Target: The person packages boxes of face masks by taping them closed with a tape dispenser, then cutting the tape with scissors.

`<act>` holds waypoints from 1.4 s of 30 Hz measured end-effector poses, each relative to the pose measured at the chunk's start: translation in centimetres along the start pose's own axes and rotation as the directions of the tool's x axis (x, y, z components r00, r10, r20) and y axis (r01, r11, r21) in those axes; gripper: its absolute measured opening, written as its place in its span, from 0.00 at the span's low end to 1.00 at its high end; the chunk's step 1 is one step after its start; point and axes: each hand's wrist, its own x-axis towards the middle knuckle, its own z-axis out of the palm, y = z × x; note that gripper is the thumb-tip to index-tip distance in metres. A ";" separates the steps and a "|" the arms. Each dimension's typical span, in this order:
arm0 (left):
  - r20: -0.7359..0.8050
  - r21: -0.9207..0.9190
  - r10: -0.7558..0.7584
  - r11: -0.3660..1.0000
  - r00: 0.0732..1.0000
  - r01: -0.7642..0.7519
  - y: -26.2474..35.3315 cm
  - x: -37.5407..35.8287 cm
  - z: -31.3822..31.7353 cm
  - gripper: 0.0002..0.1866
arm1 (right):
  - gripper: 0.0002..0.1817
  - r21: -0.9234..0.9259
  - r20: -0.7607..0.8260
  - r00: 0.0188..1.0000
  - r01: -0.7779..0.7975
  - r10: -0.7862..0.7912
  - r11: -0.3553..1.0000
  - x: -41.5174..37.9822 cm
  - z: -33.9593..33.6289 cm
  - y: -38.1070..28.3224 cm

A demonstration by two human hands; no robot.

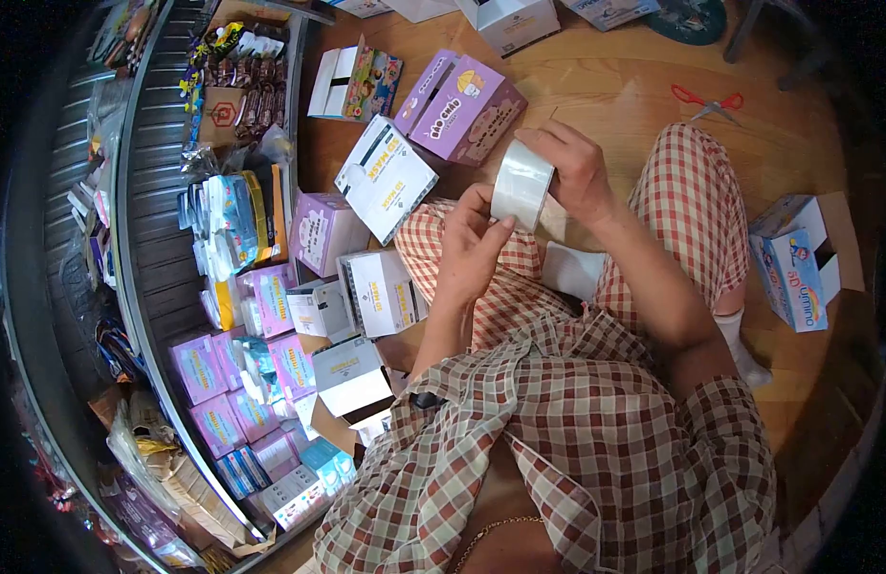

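Note:
A wide roll of clear packing tape (522,184) is held up between my two hands, above my crossed legs. My left hand (474,244) grips its lower left side, thumb and fingers closed on the edge. On the upper right, my right hand (574,170) has its fingers bent around the roll's rim and side. Whether a strip is pulled free I cannot make out. Just left of the roll lies a white mask box (386,180) with yellow lettering. Behind it stands a purple box (459,107) with an opened top.
Red-handled scissors (708,102) lie on the wooden floor (615,91) beyond my knee. A blue and white box (797,263) stands open at right. On the left, metal shelving (161,191) holds several packs and pink boxes (199,368). More white boxes (383,295) crowd beside my leg.

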 end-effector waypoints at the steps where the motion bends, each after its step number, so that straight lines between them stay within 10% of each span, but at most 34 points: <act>1: 0.002 -0.001 -0.001 1.000 1.000 0.001 -0.1 -0.1 0.1 0.12 | 0.15 0.025 -0.008 1.000 -0.014 0.014 1.000 0.0 0.0 0.1; 11: 0.023 0.053 0.138 0.989 0.990 -0.140 -1.0 -0.8 0.1 0.14 | 0.15 0.181 -0.017 1.000 -0.018 0.021 0.983 0.3 -0.1 0.1; 14: 0.051 0.007 0.192 0.981 0.980 -0.193 -0.8 -0.7 0.2 0.13 | 0.14 0.399 0.047 0.952 -0.296 0.303 0.868 -0.2 1.0 0.3; 16: 0.075 -0.026 0.233 0.973 0.970 -0.231 -0.2 -0.7 0.4 0.12 | 0.13 0.742 0.327 0.863 -0.487 0.385 0.461 -0.5 1.7 0.9; 17: 0.068 -0.043 0.201 0.979 0.977 -0.199 0.1 -0.7 0.6 0.11 | 0.13 0.743 0.325 0.864 -0.485 0.384 0.462 -0.7 1.8 1.0; 19: 0.059 -0.060 0.168 0.985 0.984 -0.165 0.3 -0.7 0.6 0.09 | 0.12 0.427 0.148 0.959 -0.281 0.240 0.860 -0.9 1.7 0.7; 23: -0.040 0.023 0.132 0.991 0.990 -0.131 0.0 -0.6 0.5 0.09 | 0.13 0.261 0.022 0.996 -0.087 0.084 0.962 0.0 0.4 0.4; 42: -0.164 -0.090 -0.033 0.996 0.986 0.019 0.3 -0.6 -0.2 0.05 | 0.10 -0.196 0.092 0.982 0.179 -0.164 0.964 0.3 -0.4 -1.5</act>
